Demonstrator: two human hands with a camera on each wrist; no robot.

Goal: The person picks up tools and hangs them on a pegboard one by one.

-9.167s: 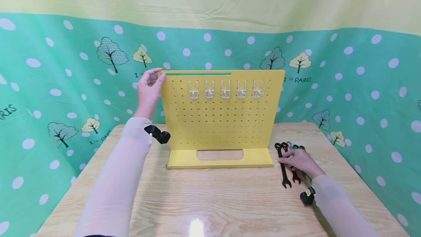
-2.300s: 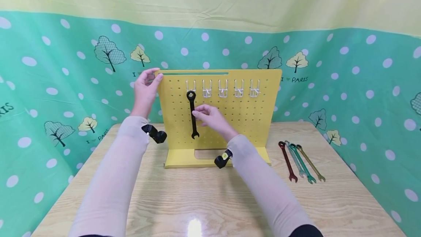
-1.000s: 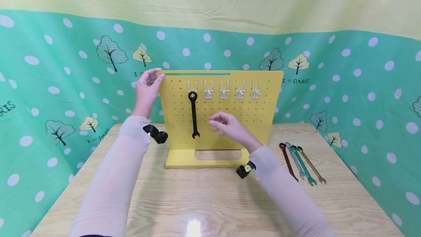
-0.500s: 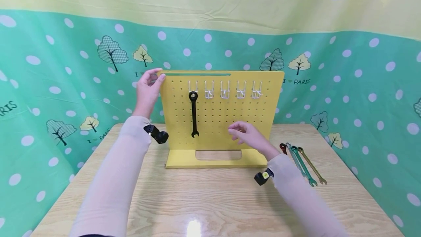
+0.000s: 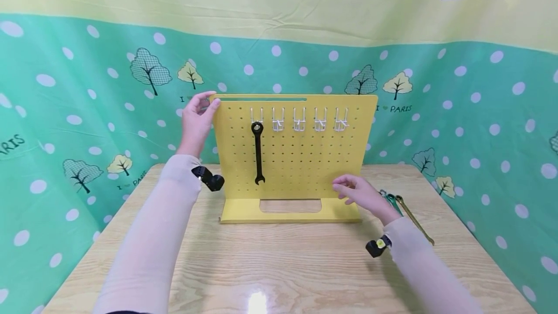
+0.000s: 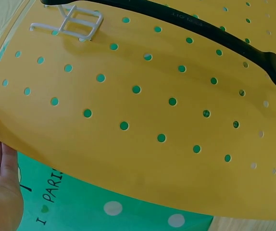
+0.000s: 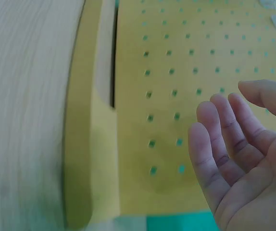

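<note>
Left hand: pinches the yellow pegboard at its upper left corner
Right hand: loosely bent, grasping nothing, before the pegboard's lower right
Black combination wrench: hangs ring end up at the leftmost wire hook
Green wrench, gold wrench: on the tabletop, near the right hand

Smooth, metal-looking wrench, smooth matt pegboard, glossy wood-grain tabletop, creased matt cloth backdrop.

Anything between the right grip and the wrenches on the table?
Nothing visible: empty right grip is by the board's lower right corner; wrenches lie further right on the table, partly hidden by grip and sleeve in the head view.
</note>
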